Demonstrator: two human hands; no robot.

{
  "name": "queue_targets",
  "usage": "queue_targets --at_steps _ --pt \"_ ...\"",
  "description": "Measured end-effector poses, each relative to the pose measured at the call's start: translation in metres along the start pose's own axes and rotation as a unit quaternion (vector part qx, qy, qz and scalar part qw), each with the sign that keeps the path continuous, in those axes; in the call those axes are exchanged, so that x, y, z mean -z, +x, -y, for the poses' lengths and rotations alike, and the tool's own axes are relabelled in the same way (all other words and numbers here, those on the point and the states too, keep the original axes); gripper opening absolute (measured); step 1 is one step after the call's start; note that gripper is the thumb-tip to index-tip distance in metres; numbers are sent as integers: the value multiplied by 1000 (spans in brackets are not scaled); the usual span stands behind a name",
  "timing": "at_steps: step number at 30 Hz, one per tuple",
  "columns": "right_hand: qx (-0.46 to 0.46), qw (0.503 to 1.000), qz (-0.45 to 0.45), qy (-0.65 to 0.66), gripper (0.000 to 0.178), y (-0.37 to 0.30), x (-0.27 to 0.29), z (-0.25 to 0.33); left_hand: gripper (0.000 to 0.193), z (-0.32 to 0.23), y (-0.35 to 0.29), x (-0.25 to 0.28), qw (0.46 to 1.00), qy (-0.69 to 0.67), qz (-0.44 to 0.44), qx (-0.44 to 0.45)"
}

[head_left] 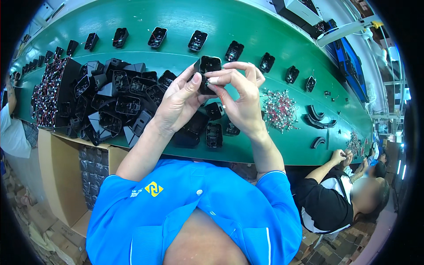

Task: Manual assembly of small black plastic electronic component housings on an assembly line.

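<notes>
Head view: left hand [179, 99] clamps one black housing [209, 64] over the green table [282, 145]; right hand [242, 97] touches it (whether pinching anything, I cannot tell); three curved black strips [314, 114] lie rightward.

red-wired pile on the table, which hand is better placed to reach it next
Right hand, probably: the pile lies just to its right, while the left hand is farther away, holding the black housing. Both hands are at the housing, though.
</notes>
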State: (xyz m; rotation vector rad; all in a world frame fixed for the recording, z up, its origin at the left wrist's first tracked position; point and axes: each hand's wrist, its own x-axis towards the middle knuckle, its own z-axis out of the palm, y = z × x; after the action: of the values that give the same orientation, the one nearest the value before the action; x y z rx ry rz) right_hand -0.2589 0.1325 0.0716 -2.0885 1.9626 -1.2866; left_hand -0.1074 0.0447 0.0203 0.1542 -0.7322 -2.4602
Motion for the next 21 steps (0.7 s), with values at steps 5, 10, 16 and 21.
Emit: queue_targets --at_steps 5,10,16,21 --pt "-35 994 -74 -69 26 -8 -9 2 50 2 3 -34 968 213 -105 -76" --pt "51 989 -139 -18 31 -11 -11 -23 49 1 1 -42 926 352 -64 -125" --pt "60 971 -215 81 21 -23 -12 -38 47 -5 1 -48 927 346 8 -146" --pt "52 963 -242 109 32 -16 -15 -35 44 -8 8 -54 935 337 -23 -102"
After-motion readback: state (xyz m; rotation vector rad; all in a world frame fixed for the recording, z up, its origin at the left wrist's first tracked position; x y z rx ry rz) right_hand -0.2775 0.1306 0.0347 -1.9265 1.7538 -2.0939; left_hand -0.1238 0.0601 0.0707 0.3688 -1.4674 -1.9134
